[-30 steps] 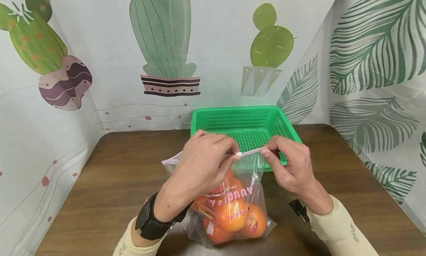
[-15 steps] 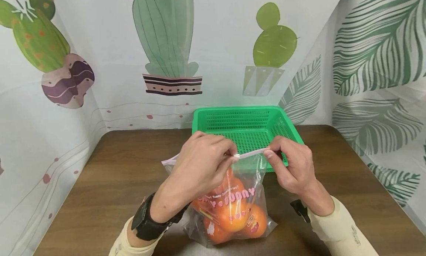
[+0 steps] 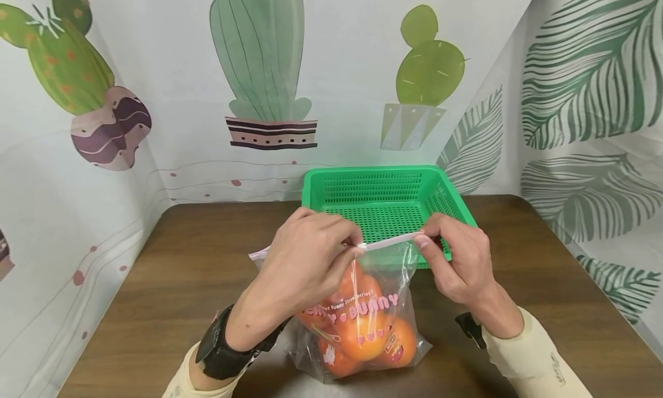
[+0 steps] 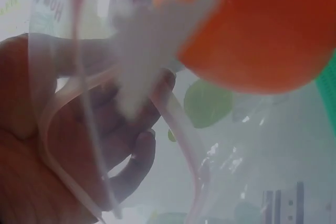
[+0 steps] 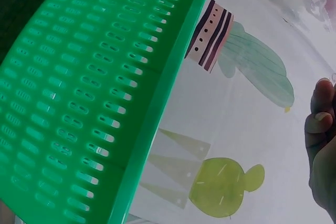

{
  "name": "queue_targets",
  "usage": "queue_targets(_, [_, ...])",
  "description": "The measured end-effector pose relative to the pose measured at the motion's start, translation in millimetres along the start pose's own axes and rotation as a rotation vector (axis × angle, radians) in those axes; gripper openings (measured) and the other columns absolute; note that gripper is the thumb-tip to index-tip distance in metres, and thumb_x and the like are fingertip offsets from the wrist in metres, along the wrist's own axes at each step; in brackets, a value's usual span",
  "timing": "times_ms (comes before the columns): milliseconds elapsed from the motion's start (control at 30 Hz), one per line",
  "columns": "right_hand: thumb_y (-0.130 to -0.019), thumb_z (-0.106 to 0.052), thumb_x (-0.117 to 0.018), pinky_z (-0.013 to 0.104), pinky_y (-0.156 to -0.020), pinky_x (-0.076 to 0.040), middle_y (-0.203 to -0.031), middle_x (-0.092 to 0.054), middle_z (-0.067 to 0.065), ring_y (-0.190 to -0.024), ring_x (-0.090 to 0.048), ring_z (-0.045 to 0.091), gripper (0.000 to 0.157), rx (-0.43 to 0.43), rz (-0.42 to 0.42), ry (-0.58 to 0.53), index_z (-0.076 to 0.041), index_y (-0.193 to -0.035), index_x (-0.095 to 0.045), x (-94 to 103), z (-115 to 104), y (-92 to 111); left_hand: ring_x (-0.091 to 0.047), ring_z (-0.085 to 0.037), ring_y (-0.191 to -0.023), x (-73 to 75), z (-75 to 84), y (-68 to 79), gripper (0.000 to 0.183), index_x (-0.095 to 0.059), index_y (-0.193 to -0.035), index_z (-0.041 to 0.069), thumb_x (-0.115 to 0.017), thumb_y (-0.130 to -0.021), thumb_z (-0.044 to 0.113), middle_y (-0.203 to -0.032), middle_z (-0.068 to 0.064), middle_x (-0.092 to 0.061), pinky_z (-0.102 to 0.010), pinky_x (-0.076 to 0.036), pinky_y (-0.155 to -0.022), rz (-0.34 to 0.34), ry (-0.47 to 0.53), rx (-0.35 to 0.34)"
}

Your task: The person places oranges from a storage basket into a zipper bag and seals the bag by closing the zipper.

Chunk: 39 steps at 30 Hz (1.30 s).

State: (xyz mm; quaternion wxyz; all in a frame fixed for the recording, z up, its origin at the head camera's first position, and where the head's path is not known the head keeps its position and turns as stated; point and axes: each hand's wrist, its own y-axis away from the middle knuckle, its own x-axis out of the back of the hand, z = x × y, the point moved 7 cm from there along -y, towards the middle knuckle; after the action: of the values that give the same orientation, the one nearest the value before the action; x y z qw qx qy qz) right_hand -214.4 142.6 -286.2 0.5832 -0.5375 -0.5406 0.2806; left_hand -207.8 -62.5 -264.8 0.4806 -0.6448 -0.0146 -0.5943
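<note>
A clear zip bag (image 3: 411,283) printed with pink lettering stands on the table, several oranges (image 3: 362,335) inside it. My left hand (image 3: 311,254) pinches the small white slider (image 3: 361,247) on the bag's top edge. At the right end of that pale zip strip, my right hand (image 3: 458,254) grips the bag's corner between thumb and curled forefinger. Through the film in the left wrist view, an orange (image 4: 257,30) is close to my left hand (image 4: 68,135), with a blurred white patch between. The right wrist view catches only some fingers of my right hand (image 5: 323,150) at its edge.
Behind the bag is a green perforated basket (image 3: 373,188), with no contents seen in its visible part. The brown wooden table (image 3: 181,271) ends at a wall sheet (image 3: 342,76) printed with cacti and leaves.
My left hand has slid leftward along the zip strip with the slider, and more strip shows between the two hands. The right hand keeps its hold on the corner.
</note>
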Motion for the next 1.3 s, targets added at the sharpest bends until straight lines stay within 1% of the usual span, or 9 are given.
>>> queue_targets(233, [-0.109,-0.027,-0.059,0.017,-0.054,-0.030,-0.070,-0.051,0.001,-0.060,-0.040,0.006,0.041,-0.005,0.009,0.013,0.000,-0.077,-0.059,0.6,0,1,-0.061,-0.007,-0.082,2.9,-3.8,5.8,0.007,-0.075,-0.094,0.019,-0.078,-0.091,0.014,-0.092,0.013,-0.072,-0.031,-0.052,-0.083,0.002,0.009,0.005])
queue_targets(467, [-0.108,-0.027,-0.060,0.018,-0.054,-0.031,-0.070,-0.052,0.002,-0.061,-0.041,0.007,0.042,-0.008,0.019,-0.002,0.001,-0.077,-0.059,-0.2,0,1,-0.063,-0.010,-0.089,10.7,-11.0,17.1,0.007,-0.073,-0.096,0.019,-0.076,-0.092,0.014,-0.094,0.011,-0.071,-0.033,-0.052,-0.090,0.004,0.032,-0.015])
queue_targets(667, [-0.108,-0.027,-0.060,0.019,-0.054,-0.032,-0.070,-0.052,0.002,-0.060,-0.041,0.007,0.042,-0.007,0.024,-0.014,0.001,-0.077,-0.059,-1.3,1,2,-0.061,-0.008,-0.090,16.4,-16.4,23.9,0.012,-0.072,-0.096,0.019,-0.074,-0.091,0.009,-0.096,0.013,-0.070,-0.032,-0.054,-0.084,0.012,0.029,0.000])
queue_targets(833, [-0.108,-0.026,-0.060,0.020,-0.054,-0.033,-0.069,-0.052,0.002,-0.061,-0.043,0.008,0.042,-0.006,0.031,-0.027,0.002,-0.077,-0.058,-1.5,3,3,-0.060,-0.008,-0.089,21.4,-23.8,29.4,0.012,-0.071,-0.097,0.020,-0.074,-0.090,0.010,-0.096,0.014,-0.070,-0.033,-0.054,-0.082,0.006,0.011,0.031])
queue_targets(967, [-0.108,-0.024,-0.060,0.021,-0.053,-0.033,-0.069,-0.051,0.002,-0.062,-0.044,0.008,0.041,-0.010,0.039,-0.029,0.002,-0.076,-0.058,-0.6,5,6,-0.059,-0.006,-0.087,24.7,-31.0,36.1,0.014,-0.071,-0.096,0.022,-0.074,-0.090,0.010,-0.095,0.016,-0.069,-0.033,-0.054,-0.078,-0.006,-0.010,0.062])
queue_targets(1200, [-0.107,-0.023,-0.061,0.021,-0.053,-0.033,-0.068,-0.050,0.002,-0.065,-0.046,0.008,0.040,-0.031,0.046,-0.053,0.004,-0.077,-0.059,1.9,8,11,-0.061,-0.005,-0.090,30.8,-42.6,48.3,0.007,-0.072,-0.099,0.024,-0.077,-0.094,0.022,-0.095,0.019,-0.067,-0.033,-0.055,-0.080,-0.022,-0.015,0.105])
queue_targets(1300, [-0.107,-0.023,-0.061,0.021,-0.054,-0.034,-0.068,-0.050,0.002,-0.065,-0.047,0.009,0.040,-0.031,0.050,-0.053,0.004,-0.077,-0.059,2.1,8,12,-0.061,-0.004,-0.089,33.7,-46.3,52.7,0.006,-0.072,-0.099,0.023,-0.076,-0.095,0.020,-0.095,0.020,-0.067,-0.034,-0.056,-0.077,-0.027,-0.002,0.118])
